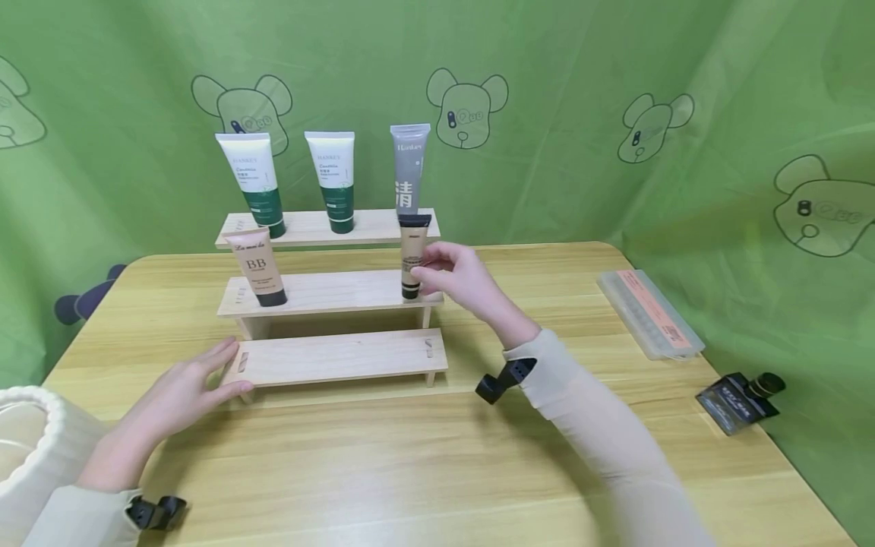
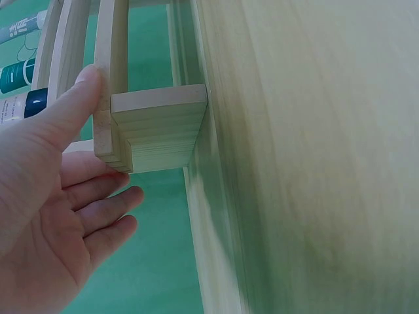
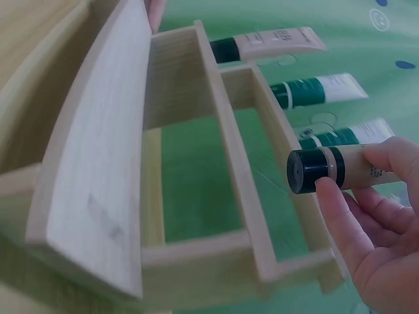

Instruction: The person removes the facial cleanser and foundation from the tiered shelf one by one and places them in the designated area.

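Observation:
A three-step wooden display rack (image 1: pixel 342 357) stands on the table. My left hand (image 1: pixel 181 387) holds the left end of its lowest step, thumb at the front edge and index finger against the end; the other fingers curve free in the left wrist view. My right hand (image 1: pixel 461 277) pinches a small beige tube with black ends (image 1: pixel 413 254), upright at the right end of the middle step. On that step's left stands a pink BB cream tube (image 1: pixel 256 266). Two white-and-green tubes (image 1: pixel 253 178) and a grey tube (image 1: pixel 409 167) stand along the top step.
To the right lie a flat translucent case (image 1: pixel 649 313) with a pink label and a dark bottle (image 1: pixel 734 404) with a black cap, near the table's edge. A white ribbed basket (image 1: pixel 64 441) sits at the lower left. Green patterned cloth (image 1: pixel 547 114) hangs behind.

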A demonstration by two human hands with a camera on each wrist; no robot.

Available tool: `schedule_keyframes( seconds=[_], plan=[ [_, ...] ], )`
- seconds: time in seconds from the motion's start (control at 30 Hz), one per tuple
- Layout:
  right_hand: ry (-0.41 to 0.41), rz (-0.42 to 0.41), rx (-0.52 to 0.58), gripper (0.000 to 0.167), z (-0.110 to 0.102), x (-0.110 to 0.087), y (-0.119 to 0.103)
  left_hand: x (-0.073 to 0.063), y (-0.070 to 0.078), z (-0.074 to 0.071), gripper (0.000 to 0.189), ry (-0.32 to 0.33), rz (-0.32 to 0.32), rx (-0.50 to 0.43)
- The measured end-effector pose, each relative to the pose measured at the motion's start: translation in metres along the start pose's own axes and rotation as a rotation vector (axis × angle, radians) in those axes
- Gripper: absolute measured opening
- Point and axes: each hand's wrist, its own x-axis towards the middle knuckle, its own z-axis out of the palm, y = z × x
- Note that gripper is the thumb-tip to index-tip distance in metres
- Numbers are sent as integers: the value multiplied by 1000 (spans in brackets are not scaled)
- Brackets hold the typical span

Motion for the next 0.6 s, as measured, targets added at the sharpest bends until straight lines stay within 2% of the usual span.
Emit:
schedule_keyframes(
  seconds=[0.3,0.6],
  plan=[
    [70,7,18,29,-42,-20,6,0,-1,1,75,8,4,-7],
    [161,69,86,29,-86,-27,31,-1,-1,0,75,10,4,-6]
  ],
)
